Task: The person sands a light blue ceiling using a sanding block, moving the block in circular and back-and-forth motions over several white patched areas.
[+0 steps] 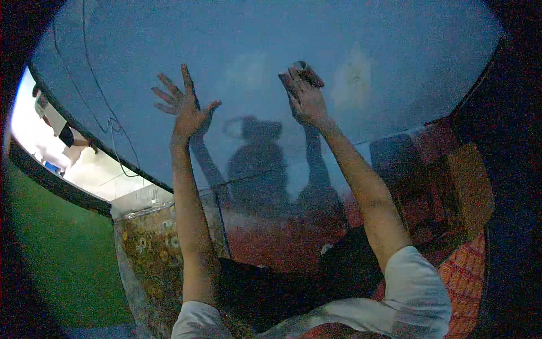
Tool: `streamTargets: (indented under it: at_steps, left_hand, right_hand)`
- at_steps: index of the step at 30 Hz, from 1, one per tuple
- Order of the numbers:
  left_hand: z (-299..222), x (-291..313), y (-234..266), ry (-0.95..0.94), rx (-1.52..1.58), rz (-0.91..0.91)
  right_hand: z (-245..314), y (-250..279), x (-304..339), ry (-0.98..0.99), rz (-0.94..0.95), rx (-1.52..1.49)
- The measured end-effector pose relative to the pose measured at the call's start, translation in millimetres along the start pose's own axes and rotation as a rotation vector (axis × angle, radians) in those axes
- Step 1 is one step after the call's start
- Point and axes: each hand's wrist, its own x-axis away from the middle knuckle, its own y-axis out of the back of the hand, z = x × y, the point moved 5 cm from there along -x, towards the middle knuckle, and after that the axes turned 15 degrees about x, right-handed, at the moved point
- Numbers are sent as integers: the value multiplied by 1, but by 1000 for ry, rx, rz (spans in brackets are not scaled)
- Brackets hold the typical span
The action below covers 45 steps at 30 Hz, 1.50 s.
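My left hand [189, 110] is raised in front of the blue wall [395, 68], its fingers spread wide and nothing in them. Whether its palm touches the wall, I cannot tell. Further right, my right hand [307, 101] is up at the wall with its fingers over a small dark, curved piece [311, 74]. It looks like a folded pad or sheet, but its kind is too dim to make out. Pale patches [353, 76] mark the wall beside this hand. The shadow [257, 164] of my head and arms falls on the wall between my arms.
Thin cables [107, 107] hang down the wall at the left. Beyond a bright doorway [101, 169] at the left, part of a person shows. A patterned covering [147, 248] lies at lower left, a brown box [474, 192] stands right, and a red patterned cloth [466, 282] is below it.
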Motion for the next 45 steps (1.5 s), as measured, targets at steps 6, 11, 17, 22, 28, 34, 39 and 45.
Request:
streamTargets:
  at_steps: [6,11,17,22,28,34,39,45]
  left_hand:
    - [3,1,1,24,6,10]
    - [-1,1,10,3,-3,1]
    - [-4,-7,2,0,-9,-8]
    - [-4,-3,5,9,-63,0]
    - [-3,-4,4,71,-53,125]
    - [-15,-12,48,54,-118,452]
    - [-61,-33,88,-100,355,272]
    - [-75,-37,93,94,916,241]
  right_hand:
    - [8,9,-26,19,-133,-32]
    - [17,-1,9,0,11,-17]
    - [-1,-9,26,88,10,86]
    - [0,2,24,120,65,34]
    - [22,25,-19,17,98,-151]
    - [74,76,-91,-103,-157,-578]
    - [85,85,-105,-516,132,-1086]
    - [126,104,-114,-381,305,-1638]
